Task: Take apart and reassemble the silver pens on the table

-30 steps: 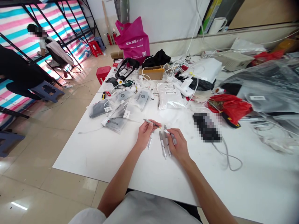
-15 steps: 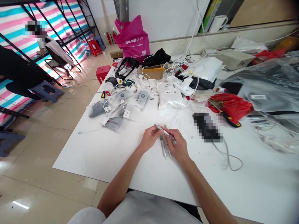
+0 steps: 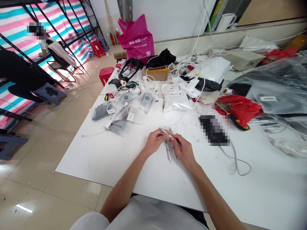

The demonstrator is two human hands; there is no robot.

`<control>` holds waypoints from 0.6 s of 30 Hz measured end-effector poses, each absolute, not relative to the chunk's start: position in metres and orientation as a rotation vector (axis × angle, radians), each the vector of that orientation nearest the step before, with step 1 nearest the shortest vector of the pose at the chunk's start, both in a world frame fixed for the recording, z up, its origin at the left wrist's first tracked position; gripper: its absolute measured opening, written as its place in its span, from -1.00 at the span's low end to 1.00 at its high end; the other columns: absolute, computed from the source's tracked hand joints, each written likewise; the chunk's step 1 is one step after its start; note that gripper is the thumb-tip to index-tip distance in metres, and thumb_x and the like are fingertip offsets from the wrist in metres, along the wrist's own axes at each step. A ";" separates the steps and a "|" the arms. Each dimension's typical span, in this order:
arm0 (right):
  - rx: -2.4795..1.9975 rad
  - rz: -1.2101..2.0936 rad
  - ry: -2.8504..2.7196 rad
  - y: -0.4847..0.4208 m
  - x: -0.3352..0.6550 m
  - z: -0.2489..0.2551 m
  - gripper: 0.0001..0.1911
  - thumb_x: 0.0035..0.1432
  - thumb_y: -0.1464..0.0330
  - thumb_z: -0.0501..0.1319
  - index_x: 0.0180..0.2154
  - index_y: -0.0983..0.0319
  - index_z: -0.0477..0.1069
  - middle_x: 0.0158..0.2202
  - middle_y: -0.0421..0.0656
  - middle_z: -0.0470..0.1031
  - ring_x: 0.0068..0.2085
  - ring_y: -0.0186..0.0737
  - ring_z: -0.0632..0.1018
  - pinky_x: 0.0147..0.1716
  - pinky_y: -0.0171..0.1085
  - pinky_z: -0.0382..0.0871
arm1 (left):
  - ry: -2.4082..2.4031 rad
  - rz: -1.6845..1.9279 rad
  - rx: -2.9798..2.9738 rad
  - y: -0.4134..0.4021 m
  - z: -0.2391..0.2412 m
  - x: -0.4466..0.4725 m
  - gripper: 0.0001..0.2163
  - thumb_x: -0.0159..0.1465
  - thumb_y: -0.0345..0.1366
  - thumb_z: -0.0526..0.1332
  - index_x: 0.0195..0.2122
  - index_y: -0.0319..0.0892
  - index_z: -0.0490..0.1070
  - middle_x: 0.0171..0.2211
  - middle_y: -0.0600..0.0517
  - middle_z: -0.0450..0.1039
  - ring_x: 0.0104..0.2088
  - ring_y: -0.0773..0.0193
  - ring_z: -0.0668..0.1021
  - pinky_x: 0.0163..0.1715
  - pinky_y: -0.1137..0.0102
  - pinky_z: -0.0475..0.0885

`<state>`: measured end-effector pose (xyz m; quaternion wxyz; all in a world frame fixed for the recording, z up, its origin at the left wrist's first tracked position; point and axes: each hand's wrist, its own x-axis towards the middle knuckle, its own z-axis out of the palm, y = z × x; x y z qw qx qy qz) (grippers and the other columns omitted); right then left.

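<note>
The fingers of both hands are bunched close together, almost meeting, just above a white table top (image 3: 96, 159). On the left hand (image 3: 154, 143), thumb and forefinger pinch a slim silver pen (image 3: 164, 131), its tip pointing up and away to the left and its other end running towards the right hand. The remaining left fingers curl loosely beneath it. On the right hand (image 3: 183, 148), the fingers are curled and pressed together over a second silver pen (image 3: 171, 130), whose tip pokes out beyond the fingertips; most of its body is hidden, so the exact grip cannot be told. Two more silver pens (image 3: 169, 154) lie side by side on the table directly under the fingers, between the two wrists, their lower ends pointing towards the person.

Beyond the left fingers, flat plastic pouches (image 3: 118, 127) lie in a loose group, with a white cable (image 3: 92, 135) trailing from them. Straight ahead of the fingers sits a white labelled packet (image 3: 174, 97). To the right of the right fingers lies a pixelated dark patch (image 3: 213, 130) with a grey cable (image 3: 236, 163) looping from it, and farther off a red plastic bag (image 3: 240, 108).
</note>
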<state>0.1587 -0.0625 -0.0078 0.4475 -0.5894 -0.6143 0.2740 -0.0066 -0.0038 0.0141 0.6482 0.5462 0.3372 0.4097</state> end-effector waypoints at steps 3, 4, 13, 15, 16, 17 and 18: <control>-1.489 0.660 -1.509 -0.062 0.160 -0.007 -0.66 0.39 0.04 0.17 -0.12 0.17 0.46 -0.32 -0.16 0.54 -0.40 -0.25 0.46 -0.40 -0.27 0.35 | 0.778 0.931 1.250 -0.004 0.014 -0.006 -0.72 0.30 -0.09 0.36 -0.12 -0.19 0.62 -0.09 -0.09 0.60 -0.10 0.14 0.59 0.02 0.25 0.45; -1.499 0.653 -1.499 -0.062 0.160 -0.006 -0.66 0.37 0.03 0.19 -0.14 0.17 0.45 -0.34 -0.18 0.53 -0.42 -0.26 0.45 -0.42 -0.27 0.33 | 0.783 0.933 1.252 -0.004 0.014 -0.006 -0.73 0.30 -0.09 0.35 -0.13 -0.18 0.62 -0.09 -0.09 0.60 -0.09 0.14 0.59 0.02 0.25 0.45; -1.483 0.697 -1.546 -0.063 0.159 -0.004 -0.65 0.43 0.06 0.10 -0.19 0.17 0.46 -0.39 -0.20 0.48 -0.43 -0.27 0.43 -0.39 -0.28 0.34 | 0.750 0.933 1.238 -0.003 0.016 -0.010 -0.74 0.31 -0.10 0.35 -0.13 -0.19 0.61 -0.10 -0.09 0.57 -0.08 0.14 0.57 0.04 0.23 0.43; -1.492 0.699 -1.545 -0.064 0.160 -0.004 -0.64 0.44 0.06 0.08 -0.20 0.17 0.47 -0.39 -0.19 0.49 -0.43 -0.26 0.43 -0.39 -0.28 0.34 | 0.736 0.935 1.238 -0.003 0.016 -0.010 -0.74 0.31 -0.11 0.35 -0.13 -0.19 0.61 -0.11 -0.09 0.57 -0.07 0.13 0.57 0.06 0.22 0.42; -1.492 0.693 -1.532 -0.064 0.160 -0.004 -0.65 0.43 0.05 0.10 -0.17 0.17 0.47 -0.37 -0.19 0.51 -0.42 -0.26 0.44 -0.39 -0.28 0.34 | 0.736 0.940 1.235 -0.003 0.016 -0.010 -0.74 0.31 -0.11 0.36 -0.13 -0.19 0.61 -0.10 -0.09 0.57 -0.06 0.13 0.57 0.06 0.22 0.42; -1.493 0.688 -1.522 -0.064 0.160 -0.003 -0.65 0.41 0.04 0.13 -0.16 0.18 0.46 -0.36 -0.18 0.51 -0.42 -0.26 0.45 -0.40 -0.28 0.34 | 0.737 0.944 1.228 -0.003 0.017 -0.009 -0.74 0.30 -0.11 0.36 -0.14 -0.19 0.62 -0.10 -0.10 0.57 -0.05 0.13 0.57 0.06 0.22 0.42; -1.493 0.688 -1.518 -0.064 0.160 -0.003 -0.64 0.41 0.04 0.13 -0.18 0.18 0.47 -0.37 -0.19 0.51 -0.44 -0.27 0.43 -0.41 -0.28 0.33 | 0.736 0.943 1.216 -0.003 0.017 -0.009 -0.74 0.29 -0.11 0.37 -0.14 -0.19 0.62 -0.09 -0.10 0.57 -0.07 0.13 0.57 0.04 0.22 0.43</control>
